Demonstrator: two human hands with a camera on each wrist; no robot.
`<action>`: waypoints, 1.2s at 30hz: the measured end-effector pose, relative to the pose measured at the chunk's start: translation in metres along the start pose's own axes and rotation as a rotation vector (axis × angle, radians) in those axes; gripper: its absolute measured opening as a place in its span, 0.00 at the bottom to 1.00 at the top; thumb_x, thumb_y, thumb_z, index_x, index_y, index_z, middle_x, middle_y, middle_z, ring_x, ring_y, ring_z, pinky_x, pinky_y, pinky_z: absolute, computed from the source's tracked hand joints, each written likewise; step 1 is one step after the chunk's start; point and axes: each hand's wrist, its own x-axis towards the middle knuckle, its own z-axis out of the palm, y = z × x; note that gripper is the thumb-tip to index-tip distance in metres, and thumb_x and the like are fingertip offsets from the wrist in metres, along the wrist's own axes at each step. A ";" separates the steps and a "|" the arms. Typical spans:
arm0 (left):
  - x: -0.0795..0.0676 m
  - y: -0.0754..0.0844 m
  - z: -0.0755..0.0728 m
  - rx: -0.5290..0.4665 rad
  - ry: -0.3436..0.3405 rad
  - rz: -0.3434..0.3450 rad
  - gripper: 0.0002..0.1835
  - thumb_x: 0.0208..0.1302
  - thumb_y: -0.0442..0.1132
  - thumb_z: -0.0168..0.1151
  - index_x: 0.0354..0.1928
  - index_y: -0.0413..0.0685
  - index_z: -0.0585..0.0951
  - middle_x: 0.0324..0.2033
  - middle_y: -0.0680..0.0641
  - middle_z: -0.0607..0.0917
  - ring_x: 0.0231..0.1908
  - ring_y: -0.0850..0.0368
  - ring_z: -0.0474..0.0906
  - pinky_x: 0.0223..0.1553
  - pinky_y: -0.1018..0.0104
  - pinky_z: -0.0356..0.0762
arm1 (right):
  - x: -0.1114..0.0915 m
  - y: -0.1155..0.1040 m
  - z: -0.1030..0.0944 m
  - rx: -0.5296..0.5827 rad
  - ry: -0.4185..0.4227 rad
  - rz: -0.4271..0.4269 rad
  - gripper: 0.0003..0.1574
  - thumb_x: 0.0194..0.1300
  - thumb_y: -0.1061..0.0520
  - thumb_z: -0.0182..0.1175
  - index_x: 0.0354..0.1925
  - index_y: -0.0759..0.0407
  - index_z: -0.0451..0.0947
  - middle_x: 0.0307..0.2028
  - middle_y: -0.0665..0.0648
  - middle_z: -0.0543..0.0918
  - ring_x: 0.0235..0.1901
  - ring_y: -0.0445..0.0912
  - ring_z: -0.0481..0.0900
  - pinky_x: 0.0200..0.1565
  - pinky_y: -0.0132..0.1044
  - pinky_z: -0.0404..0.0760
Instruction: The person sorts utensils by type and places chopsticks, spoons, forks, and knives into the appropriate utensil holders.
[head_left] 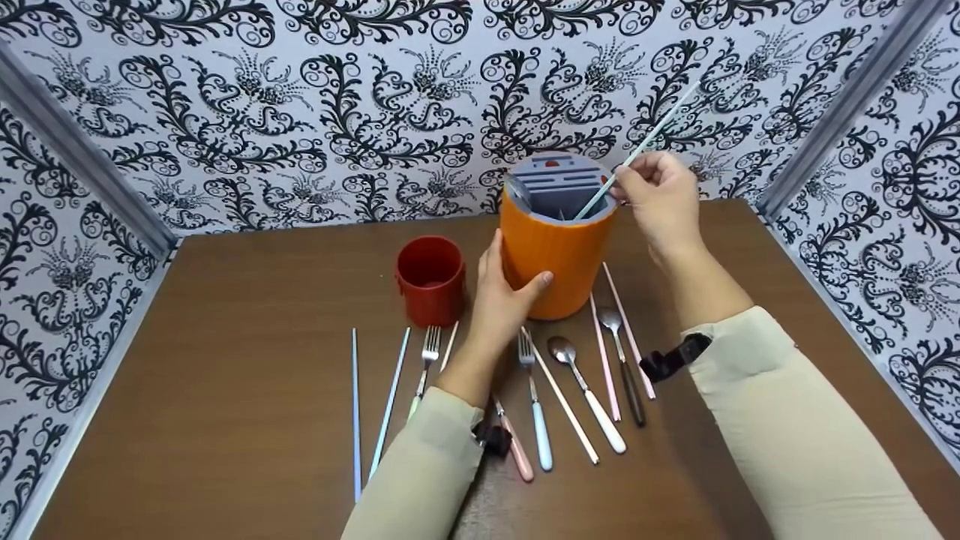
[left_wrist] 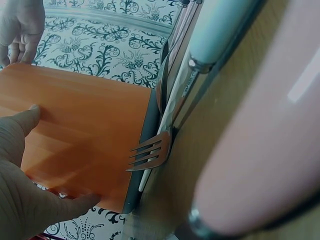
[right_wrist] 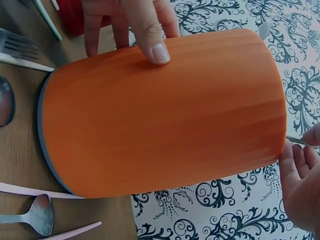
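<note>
An orange utensil holder (head_left: 559,262) with a grey slotted insert stands on the table. My left hand (head_left: 501,296) rests against its left side, fingers and thumb spread along the wall. Above the rim, my right hand (head_left: 661,199) pinches a pale green chopstick (head_left: 660,127), whose lower end reaches into the front compartment. The chopstick leans up to the right. A metal utensil end (head_left: 517,189) sticks up at the left of the insert. In the right wrist view, the holder's wall (right_wrist: 165,115) fills the middle, and the right hand (right_wrist: 302,180) is at its rim.
Left of the holder stands a red cup (head_left: 431,281). In front lie blue chopsticks (head_left: 356,412), a blue-handled fork (head_left: 536,405), a white-handled spoon (head_left: 589,394), a black-handled spoon (head_left: 624,367), pink chopsticks (head_left: 606,360) and a pink-handled utensil (head_left: 516,446). Patterned walls (head_left: 337,112) enclose the table.
</note>
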 end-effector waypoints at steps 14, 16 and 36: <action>0.001 0.001 0.000 -0.011 0.012 0.014 0.53 0.63 0.48 0.75 0.83 0.55 0.53 0.77 0.42 0.63 0.75 0.46 0.65 0.79 0.51 0.60 | -0.005 0.005 0.002 -0.185 0.001 -0.087 0.04 0.67 0.63 0.65 0.38 0.58 0.77 0.31 0.49 0.81 0.32 0.40 0.79 0.38 0.26 0.82; 0.001 0.001 0.000 -0.009 0.013 0.017 0.53 0.63 0.48 0.75 0.83 0.55 0.53 0.77 0.42 0.64 0.75 0.47 0.65 0.79 0.51 0.60 | -0.006 0.005 0.002 -0.201 0.000 -0.093 0.04 0.68 0.63 0.65 0.39 0.58 0.78 0.31 0.49 0.81 0.33 0.40 0.79 0.39 0.26 0.82; 0.000 0.000 0.000 -0.013 0.013 0.023 0.53 0.63 0.48 0.76 0.83 0.55 0.54 0.77 0.42 0.63 0.75 0.46 0.65 0.79 0.51 0.60 | -0.013 0.010 -0.009 -0.055 0.032 -0.100 0.04 0.68 0.69 0.62 0.41 0.66 0.78 0.33 0.52 0.82 0.34 0.45 0.82 0.42 0.30 0.85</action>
